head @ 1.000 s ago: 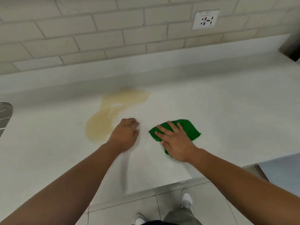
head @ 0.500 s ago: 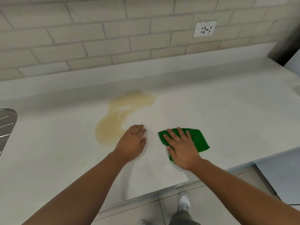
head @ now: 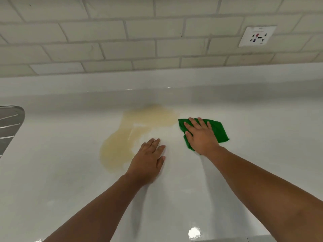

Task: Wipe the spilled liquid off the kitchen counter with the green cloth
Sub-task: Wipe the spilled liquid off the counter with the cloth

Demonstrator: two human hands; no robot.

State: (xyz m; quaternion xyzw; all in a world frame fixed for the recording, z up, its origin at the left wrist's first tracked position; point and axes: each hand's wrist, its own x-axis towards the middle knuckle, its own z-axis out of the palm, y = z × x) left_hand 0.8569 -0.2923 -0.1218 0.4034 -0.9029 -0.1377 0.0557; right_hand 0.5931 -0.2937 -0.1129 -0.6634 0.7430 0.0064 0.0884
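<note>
The right hand (head: 201, 137) presses flat, fingers spread and straight, on the folded bright green cloth (head: 217, 131), which lies on the glossy white table (head: 262, 137) with its left edge touching the pale yellow spilled puddle (head: 122, 142). The left hand (head: 148, 159) rests palm-down on the table – fingers relaxed, holding nothing – just right of the puddle's near lobe.

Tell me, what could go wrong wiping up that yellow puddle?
The green cloth looks small beside the spilled liquid, so it might just push the puddle around the counter instead of soaking it up. The left hand rests flat right next to the puddle and could get wet or smear it.
</note>
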